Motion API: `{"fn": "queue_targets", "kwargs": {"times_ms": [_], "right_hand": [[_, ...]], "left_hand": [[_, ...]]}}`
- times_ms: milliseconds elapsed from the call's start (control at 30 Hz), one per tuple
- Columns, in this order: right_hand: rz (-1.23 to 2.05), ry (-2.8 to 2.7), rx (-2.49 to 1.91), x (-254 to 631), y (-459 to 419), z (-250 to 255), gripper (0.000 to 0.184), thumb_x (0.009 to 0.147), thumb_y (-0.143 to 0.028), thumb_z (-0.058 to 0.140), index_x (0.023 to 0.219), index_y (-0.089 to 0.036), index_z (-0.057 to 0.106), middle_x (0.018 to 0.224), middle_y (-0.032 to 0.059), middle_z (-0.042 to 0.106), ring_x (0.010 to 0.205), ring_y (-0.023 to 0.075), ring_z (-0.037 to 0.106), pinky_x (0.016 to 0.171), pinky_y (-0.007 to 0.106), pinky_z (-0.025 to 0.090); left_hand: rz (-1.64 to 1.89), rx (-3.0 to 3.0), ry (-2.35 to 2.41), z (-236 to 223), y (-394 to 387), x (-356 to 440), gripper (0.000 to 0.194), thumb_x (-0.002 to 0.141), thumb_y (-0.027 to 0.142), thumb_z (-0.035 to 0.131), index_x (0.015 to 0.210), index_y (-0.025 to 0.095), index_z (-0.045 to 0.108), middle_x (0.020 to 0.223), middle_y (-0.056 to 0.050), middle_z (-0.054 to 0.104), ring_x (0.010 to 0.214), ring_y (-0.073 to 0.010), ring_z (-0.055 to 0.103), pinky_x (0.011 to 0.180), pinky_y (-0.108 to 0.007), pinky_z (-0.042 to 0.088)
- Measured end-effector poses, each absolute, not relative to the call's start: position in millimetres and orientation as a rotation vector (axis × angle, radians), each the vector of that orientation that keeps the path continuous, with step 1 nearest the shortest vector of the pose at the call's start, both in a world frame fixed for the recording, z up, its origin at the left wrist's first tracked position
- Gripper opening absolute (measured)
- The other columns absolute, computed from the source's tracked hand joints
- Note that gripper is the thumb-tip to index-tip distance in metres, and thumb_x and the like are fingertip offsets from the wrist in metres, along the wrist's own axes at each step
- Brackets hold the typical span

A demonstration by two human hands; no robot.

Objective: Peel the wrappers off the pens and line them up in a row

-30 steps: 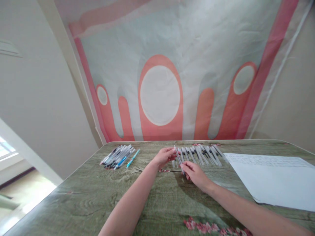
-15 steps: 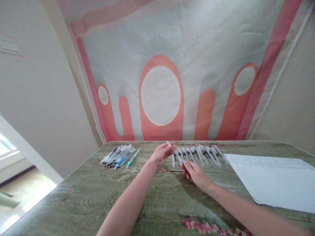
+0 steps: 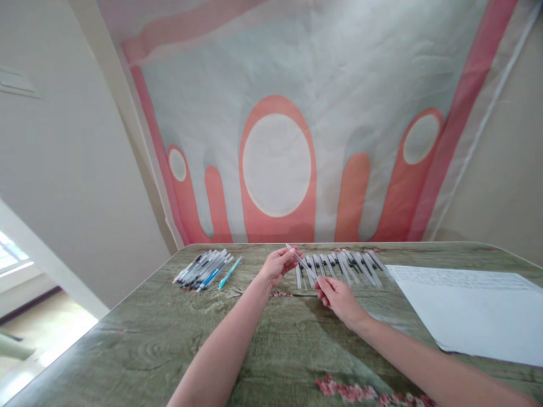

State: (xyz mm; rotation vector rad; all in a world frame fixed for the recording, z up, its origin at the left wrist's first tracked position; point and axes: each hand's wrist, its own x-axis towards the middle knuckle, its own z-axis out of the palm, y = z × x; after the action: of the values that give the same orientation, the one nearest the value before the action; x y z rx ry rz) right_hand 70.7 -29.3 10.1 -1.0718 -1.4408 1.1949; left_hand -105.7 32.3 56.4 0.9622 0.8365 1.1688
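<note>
My left hand [image 3: 279, 267] is closed around the upper part of a slim clear pen [image 3: 302, 262], which slants down to the right above the table. At the pen's lower end, my right hand [image 3: 335, 297] has its thumb and fingers pinched together. Whether it grips the pen itself or a thin part at its end is too small to tell. Just beyond the hands lies a row of clear pen parts [image 3: 360, 267] with black pieces, spread side by side.
To the left is a heap of pens [image 3: 203, 271], with a turquoise pen [image 3: 229, 273] apart beside it. A large white sheet [image 3: 479, 311] with handwriting lies at the right. The table [image 3: 127, 350] has a green wood-grain cover with pink flowers and meets a patterned wall hanging [image 3: 278, 164].
The pen has tilted, its upper end swinging left with my left hand. My right hand has stayed at the lower end, easing slightly to the right.
</note>
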Motion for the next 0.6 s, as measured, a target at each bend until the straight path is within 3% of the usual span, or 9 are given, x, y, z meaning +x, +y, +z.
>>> {"fn": "queue_targets", "kwargs": {"times_ms": [333,500,600], "right_hand": [[1.176,-1.412,-1.035,71.5,-31.7,11.5,0.037,0.073,-0.052,0.049,0.073,-0.015,0.056,0.058,-0.0009,0.052,0.045,0.0074,0.044,0.042,0.018,0.032],[1.376,-1.37,-1.004,69.7,-33.6,16.4,0.048,0.077,-0.057,0.037,0.079,-0.014,0.056,0.062,0.0016,0.055,0.043,0.0075,0.045,0.035,0.018,0.027],[1.365,-1.415,-0.988,69.7,-34.5,17.8,0.046,0.077,-0.055,0.039,0.078,-0.014,0.057,0.061,0.001,0.055,0.044,0.0071,0.045,0.036,0.017,0.028]], "left_hand": [[1.203,0.936,0.873,54.6,33.9,-106.9,0.029,0.061,0.031,0.069,0.081,0.013,0.059,0.084,-0.006,0.065,0.068,-0.0092,0.061,0.058,-0.016,0.047],[1.223,0.92,0.87,54.8,35.1,-108.3,0.025,0.061,0.031,0.068,0.075,0.013,0.059,0.081,-0.005,0.065,0.062,-0.0062,0.059,0.056,-0.015,0.047],[1.211,0.926,0.87,56.1,34.3,-108.6,0.025,0.061,0.031,0.069,0.075,0.013,0.058,0.08,-0.005,0.065,0.061,-0.0056,0.059,0.055,-0.014,0.046]]}}
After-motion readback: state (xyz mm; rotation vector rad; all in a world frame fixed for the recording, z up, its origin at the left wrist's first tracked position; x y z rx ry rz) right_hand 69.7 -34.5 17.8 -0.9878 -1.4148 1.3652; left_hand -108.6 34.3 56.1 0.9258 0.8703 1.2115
